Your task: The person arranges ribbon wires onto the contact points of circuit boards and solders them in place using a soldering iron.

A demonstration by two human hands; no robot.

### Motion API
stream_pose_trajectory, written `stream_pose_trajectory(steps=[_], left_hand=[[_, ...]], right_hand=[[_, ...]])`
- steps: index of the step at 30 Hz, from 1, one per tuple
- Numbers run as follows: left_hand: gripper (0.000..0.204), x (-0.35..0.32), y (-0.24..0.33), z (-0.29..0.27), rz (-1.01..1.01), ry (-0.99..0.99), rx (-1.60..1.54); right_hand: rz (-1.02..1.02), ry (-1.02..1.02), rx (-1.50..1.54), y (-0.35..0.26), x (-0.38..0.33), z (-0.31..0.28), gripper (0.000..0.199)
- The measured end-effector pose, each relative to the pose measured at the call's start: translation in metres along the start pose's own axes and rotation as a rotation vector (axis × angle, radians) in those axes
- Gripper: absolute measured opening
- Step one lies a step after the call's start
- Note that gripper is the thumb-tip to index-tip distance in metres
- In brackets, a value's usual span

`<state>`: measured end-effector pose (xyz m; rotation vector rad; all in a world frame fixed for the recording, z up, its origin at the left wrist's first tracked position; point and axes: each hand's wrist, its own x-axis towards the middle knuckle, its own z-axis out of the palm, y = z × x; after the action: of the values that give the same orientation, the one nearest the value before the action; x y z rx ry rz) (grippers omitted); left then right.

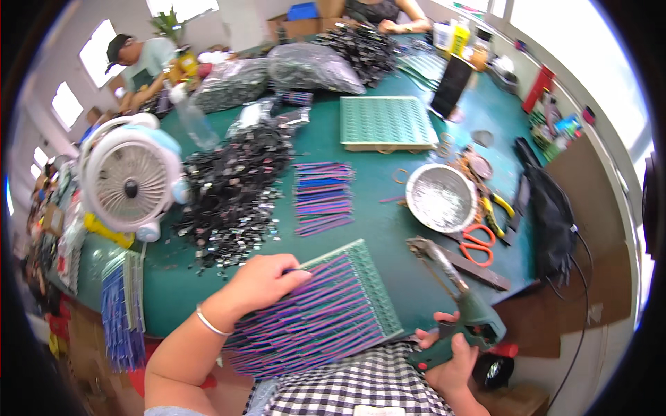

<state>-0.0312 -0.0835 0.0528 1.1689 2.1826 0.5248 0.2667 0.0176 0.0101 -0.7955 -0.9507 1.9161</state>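
Note:
My left hand (260,284) grips the upper left edge of a pale green slotted board (374,298), thumb over its face. Rows of thin purple, pink and blue wires (312,315) lie across that board, which is tilted against my checked apron. In my right hand (451,360) is a dark green soldering gun (479,322), its fingers wrapped round the handle. Its metal front end points up and left, close to a dark metal bar (475,270). A bundle of similar wires (323,197) lies on the table beyond the board.
A metal bowl with shiny bits (442,199), orange-handled scissors (477,245) and yellow-handled pliers (496,213) lie at right. A second green board (387,121) lies farther back. At left are a heap of black parts (236,187) and a fan (132,184). Two people sit across the table.

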Motion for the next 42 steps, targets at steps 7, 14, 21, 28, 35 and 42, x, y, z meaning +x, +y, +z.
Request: stream_pose_trajectory(steps=[7,14,21,28,35,42], left_hand=[[0.021,-0.077,-0.037,-0.06,-0.153,0.426,-0.271],[0.014,-0.273,-0.142,-0.147,-0.371,1.082,-0.683],[0.03,-0.319,-0.231,-0.196,-0.45,1.065,-0.89],[0.063,-0.25,-0.304,-0.138,-1.201,0.875,0.412],[0.041,-0.281,-0.322,-0.135,-0.878,1.095,0.752],[0.02,-0.115,-0.102,-0.154,-0.017,1.227,0.385]], right_hand=[[-0.103,0.066,-0.049,-0.008,0.015,-0.001,0.043],[-0.08,0.053,0.007,-0.006,0.031,0.0,0.04],[-0.114,0.085,-0.034,0.003,0.035,0.013,0.037],[-0.153,0.126,-0.02,0.004,0.036,0.01,0.036],[-0.103,0.072,0.049,0.0,0.042,-0.002,0.042],[-0.263,0.047,0.151,-0.01,0.048,-0.02,0.047]])
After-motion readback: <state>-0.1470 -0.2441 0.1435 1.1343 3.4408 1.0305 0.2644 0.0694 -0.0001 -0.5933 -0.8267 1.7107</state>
